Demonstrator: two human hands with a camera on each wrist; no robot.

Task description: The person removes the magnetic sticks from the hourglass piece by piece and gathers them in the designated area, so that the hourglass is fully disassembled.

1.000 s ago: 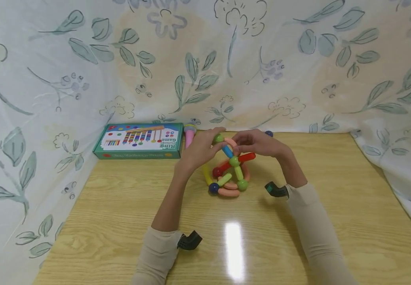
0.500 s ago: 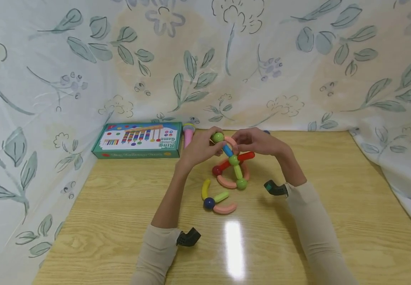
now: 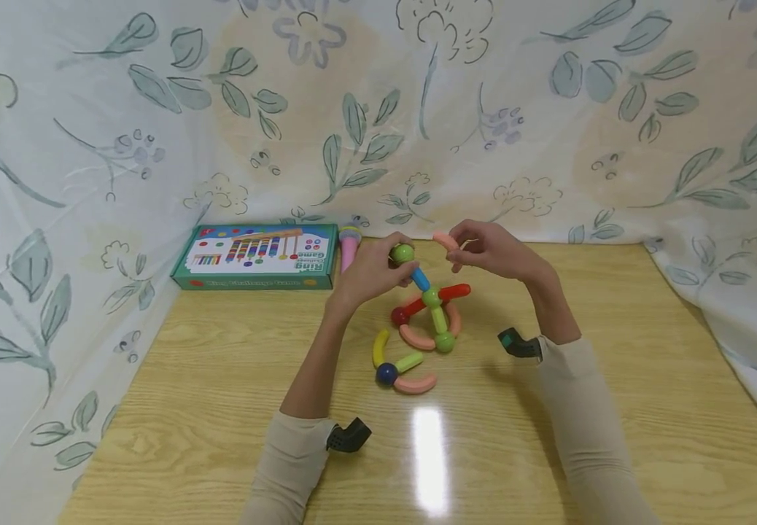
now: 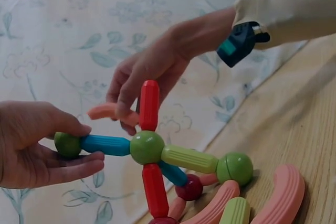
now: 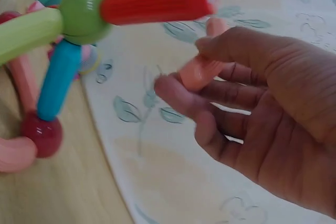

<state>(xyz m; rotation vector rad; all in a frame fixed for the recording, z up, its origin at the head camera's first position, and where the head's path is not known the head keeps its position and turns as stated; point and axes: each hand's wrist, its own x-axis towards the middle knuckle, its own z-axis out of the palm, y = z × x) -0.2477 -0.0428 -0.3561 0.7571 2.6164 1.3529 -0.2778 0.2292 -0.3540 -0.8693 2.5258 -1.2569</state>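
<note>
My left hand (image 3: 375,271) grips a green ball (image 4: 67,144) and the near end of a blue rod (image 4: 105,145) between thumb and fingers. That rod joins a magnetic stick-and-ball structure, whose central green ball (image 4: 147,147) carries red rods (image 4: 149,106), a light green rod (image 4: 189,158) and a second blue rod (image 5: 59,80). Curved pink rods and a dark red ball (image 5: 42,134) form its lower part. To the right, my right hand (image 3: 493,249) pinches a loose curved pink rod (image 5: 199,72), apart from the structure.
Nearer me on the table (image 3: 221,408) lies a separate cluster: a dark blue ball (image 3: 387,374) with yellow, light green and pink rods. A Ring Challenge Game box (image 3: 254,257) and a pink toy microphone (image 3: 348,248) stand at the back left. Floral cloth (image 3: 378,160) hangs behind.
The blue-ball cluster has come away from the structure and shifted toward me. My right hand has drawn the curved pink rod away rightward; my left hand stays at the green ball.
</note>
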